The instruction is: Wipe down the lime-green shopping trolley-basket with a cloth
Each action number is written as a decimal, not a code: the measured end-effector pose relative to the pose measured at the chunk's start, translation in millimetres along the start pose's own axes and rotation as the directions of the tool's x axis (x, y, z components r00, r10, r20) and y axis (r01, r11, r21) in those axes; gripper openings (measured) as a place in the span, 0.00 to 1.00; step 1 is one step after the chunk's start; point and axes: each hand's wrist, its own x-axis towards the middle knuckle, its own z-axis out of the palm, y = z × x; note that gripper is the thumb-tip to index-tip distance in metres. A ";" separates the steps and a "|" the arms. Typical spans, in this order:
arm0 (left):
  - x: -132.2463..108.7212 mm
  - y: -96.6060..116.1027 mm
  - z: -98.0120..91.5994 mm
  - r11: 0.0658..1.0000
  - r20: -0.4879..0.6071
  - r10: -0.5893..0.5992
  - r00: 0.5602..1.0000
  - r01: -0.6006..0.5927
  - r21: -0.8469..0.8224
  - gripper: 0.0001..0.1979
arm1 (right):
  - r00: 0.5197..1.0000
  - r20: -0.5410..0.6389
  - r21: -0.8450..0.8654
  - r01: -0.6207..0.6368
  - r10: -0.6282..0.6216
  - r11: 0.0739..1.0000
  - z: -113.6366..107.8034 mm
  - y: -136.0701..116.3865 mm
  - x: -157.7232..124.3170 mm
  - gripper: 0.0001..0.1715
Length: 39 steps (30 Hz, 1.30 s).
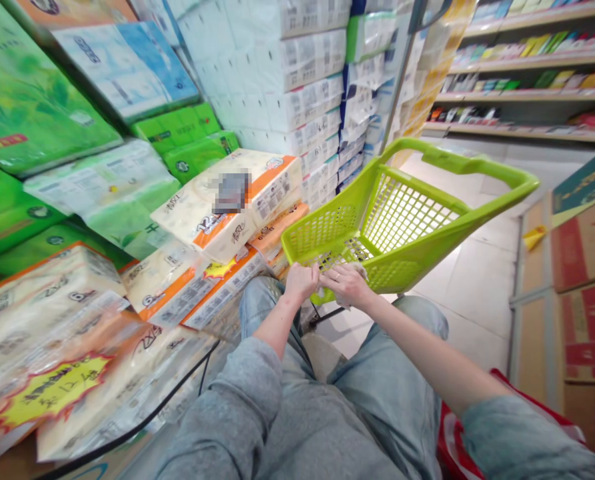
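A lime-green plastic shopping cart [427,230] stands tilted in front of my knees, its long handle reaching up to the right. My left hand [301,280] is closed on the cart's near rim. Beside it, my right hand [348,285] presses a whitish cloth [361,270] against the same rim, fingers curled over it. Both forearms come out of grey sleeves, and my jeans-clad knees sit just below the hands.
Stacked packs of tissue paper [227,207] in orange, white and green fill the left side, close to my left arm. Cardboard boxes [584,247] stand on the right. Store shelves [527,63] line the back, with a tiled aisle floor [472,280] between.
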 end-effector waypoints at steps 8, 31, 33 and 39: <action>-1.8 -1.0 1.7 0.998 -0.031 -0.007 0.999 0.005 -0.067 0.32 | 0.994 0.015 -0.143 -0.103 0.106 0.984 -46.4 76.6 -55.9 0.20; 9.6 11.5 5.7 0.964 -0.049 0.239 0.970 -0.243 -0.112 0.27 | 0.982 -0.135 -0.094 -0.145 0.131 0.985 -8.7 27.5 -39.2 0.22; 9.1 6.6 6.0 0.951 -0.057 0.273 0.960 -0.279 -0.137 0.26 | 0.994 -0.064 -0.066 -0.089 0.085 0.994 -17.4 38.1 -41.4 0.22; 1.8 0.2 11.9 0.936 -0.199 0.247 0.948 -0.287 -0.205 0.23 | 0.917 -0.250 0.040 -0.310 0.310 0.950 -23.4 54.5 -63.1 0.20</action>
